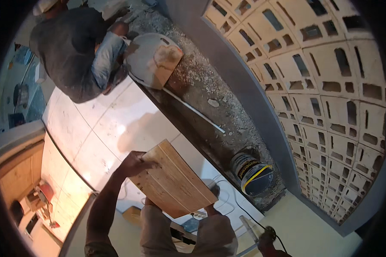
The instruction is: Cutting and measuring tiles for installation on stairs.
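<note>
A rectangular wood-patterned panel [176,180] with thin pale lines tilts above my bent knees. My left hand [138,164] grips its upper left edge, the thumb lying over the face. Low on the right, my right hand [268,236] is closed, with a dark cable running beside it. A pale, stick-like piece [248,228] shows just left of that hand; whether the fingers hold it I cannot make out. The right hand is apart from the panel.
Another person [70,51] crouches at upper left by a grey plastic sheet-like piece [152,58]. A white rod [195,111] lies in the rubble-filled trench. A bucket [253,175] stands there below a perforated block wall [317,81]. White floor tiles [90,115] extend at left.
</note>
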The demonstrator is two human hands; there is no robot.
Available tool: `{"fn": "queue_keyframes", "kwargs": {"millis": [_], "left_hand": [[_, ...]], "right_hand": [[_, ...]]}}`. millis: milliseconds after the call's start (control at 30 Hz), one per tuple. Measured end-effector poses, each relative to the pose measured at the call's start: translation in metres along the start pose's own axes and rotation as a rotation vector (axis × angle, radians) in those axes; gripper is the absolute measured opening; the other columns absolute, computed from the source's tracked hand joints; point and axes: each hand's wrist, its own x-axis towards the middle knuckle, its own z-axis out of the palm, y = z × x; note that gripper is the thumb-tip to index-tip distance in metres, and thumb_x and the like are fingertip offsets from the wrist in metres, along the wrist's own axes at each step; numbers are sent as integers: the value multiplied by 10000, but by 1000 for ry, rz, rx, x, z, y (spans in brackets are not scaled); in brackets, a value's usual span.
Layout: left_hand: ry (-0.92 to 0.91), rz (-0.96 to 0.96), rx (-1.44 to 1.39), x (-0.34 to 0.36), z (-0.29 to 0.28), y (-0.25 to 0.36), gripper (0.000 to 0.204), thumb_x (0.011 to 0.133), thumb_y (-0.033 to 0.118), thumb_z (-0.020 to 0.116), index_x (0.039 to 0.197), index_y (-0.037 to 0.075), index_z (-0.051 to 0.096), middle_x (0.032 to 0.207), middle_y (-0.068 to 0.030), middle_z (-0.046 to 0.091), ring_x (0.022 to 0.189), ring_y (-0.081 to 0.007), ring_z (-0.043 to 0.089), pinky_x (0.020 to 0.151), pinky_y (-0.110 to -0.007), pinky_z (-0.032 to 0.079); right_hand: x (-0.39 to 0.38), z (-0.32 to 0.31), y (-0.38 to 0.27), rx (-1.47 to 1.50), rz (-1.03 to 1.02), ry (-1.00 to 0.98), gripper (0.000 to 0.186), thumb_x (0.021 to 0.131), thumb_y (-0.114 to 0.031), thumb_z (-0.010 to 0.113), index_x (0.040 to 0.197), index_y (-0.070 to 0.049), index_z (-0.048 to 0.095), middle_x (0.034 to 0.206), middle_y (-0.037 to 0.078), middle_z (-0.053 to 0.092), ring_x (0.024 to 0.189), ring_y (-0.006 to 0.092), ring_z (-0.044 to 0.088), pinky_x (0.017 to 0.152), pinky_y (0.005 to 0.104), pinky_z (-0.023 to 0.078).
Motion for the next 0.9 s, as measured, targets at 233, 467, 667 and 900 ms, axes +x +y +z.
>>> {"fn": "queue_keyframes", "kwargs": {"millis": [233,467,667,900], "left_hand": [[222,24,185,134,88,-116,355,892,308,788,1097,20,749,985,-81,774,908,-133,689,851,-318,531],[315,-254,323,229,119,-152,458,877,467,780,1052,44,768,611,-6,588,583,-70,536,590,-318,479],[411,-204,335,269,102,-234,560,836,544,798,862,-9,713,528,-1,463,539,-108,473,551,-348,427],[403,-18,390,306,76,-243,588,825,556,808,968,-9,740,631,-40,581,630,-131,542,658,-343,484]], "right_hand": [[380,90,-181,993,112,585,640,951,-521,601,1321,-6,514,1259,221,596,1169,287,578,981,398,464],[504,198,-226,2001,461,676,595,1052,-469,519,1264,85,562,1335,225,512,1318,272,462,1091,371,402],[509,213,-241,1652,469,590,567,1051,-395,548,1321,103,537,1426,260,460,1335,346,447,1126,412,373],[507,191,-247,1565,617,633,538,1057,-425,501,1245,71,585,1332,261,569,1255,381,509,1065,466,394]]}}
